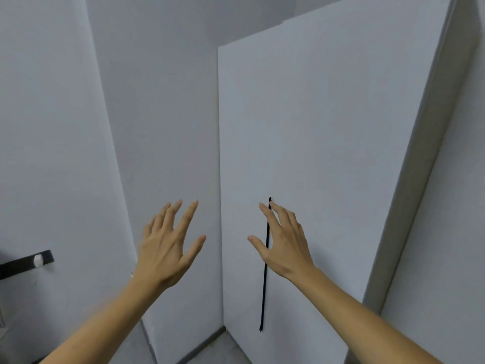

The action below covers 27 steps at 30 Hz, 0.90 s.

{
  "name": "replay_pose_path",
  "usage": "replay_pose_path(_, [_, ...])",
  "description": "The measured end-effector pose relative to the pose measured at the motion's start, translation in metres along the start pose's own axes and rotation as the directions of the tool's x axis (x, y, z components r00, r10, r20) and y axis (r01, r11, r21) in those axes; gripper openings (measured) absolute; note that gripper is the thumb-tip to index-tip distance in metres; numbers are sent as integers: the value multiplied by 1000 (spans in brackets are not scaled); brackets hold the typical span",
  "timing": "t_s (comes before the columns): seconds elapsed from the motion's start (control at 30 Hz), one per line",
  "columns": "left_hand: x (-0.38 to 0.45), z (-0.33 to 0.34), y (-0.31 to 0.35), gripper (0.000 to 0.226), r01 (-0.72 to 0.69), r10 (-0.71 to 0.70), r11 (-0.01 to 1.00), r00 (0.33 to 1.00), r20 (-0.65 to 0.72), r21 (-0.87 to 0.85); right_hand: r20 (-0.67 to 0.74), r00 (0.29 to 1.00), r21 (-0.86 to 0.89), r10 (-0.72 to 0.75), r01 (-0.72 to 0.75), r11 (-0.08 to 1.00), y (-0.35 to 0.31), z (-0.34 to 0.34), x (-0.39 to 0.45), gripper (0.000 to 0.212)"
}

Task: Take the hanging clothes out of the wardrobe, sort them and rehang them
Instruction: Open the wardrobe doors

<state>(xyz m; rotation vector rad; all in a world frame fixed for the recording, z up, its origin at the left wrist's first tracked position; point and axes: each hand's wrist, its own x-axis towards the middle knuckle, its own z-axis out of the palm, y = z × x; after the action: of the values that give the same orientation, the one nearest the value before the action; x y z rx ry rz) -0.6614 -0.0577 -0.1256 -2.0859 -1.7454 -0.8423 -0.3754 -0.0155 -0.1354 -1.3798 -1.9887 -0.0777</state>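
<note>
Two hands up: both raised in front of a closed white wardrobe door [328, 153], nothing held in either.
Task's thing: hanging clothes are not in view; by my reckoning they sit behind that door, so the wardrobe is unopened and the task is at its start.
Handle: thin black bar handle [264, 292] on the door face, long axis near vertical, leaning slightly so its top sits toward 1 o'clock of its foot.
Handle from hands: top end at 12 o'clock of the right hand; the bar runs down behind that hand and comes out below the wrist toward 6 o'clock.
Nearer hand: right hand [283, 241], overlapping the upper part of the bar; left hand [168, 248] lies well apart at 9 o'clock, past the door's left edge, in front of the pale wall [157, 114].
Right hand pose: back toward the camera, fingers spread and relaxed, pointing to 11 o'clock, thumb out toward 9 o'clock; released. Whether the fingertips touch the bar I cannot tell.
Left hand pose: back toward the camera, fingers splayed toward 1 o'clock, thumb toward 2 o'clock; released, touching nothing.
Next move, judged: right fingers curl round the bar and pull.
Elsewhere: black strap with a white clip [38, 260] on the panel at far 9 o'clock.
</note>
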Motion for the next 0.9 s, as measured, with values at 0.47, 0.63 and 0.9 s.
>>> replay_pose_path(0.47, [160, 132, -53, 73, -177, 180, 983, 982, 51, -56, -129, 980, 18, 151, -150, 989, 67, 107, 117, 80])
replay_pose_path(0.63, [206, 175, -59, 73, -232, 239, 965, 970, 46, -124, -148, 968, -7, 202, -205, 979, 86, 135, 135, 79])
replay_pose_path(0.9, [264, 230, -42, 71, -351, 368, 889, 930, 3, -295, -175, 939, -72, 296, -312, 947, 99, 157, 138, 79])
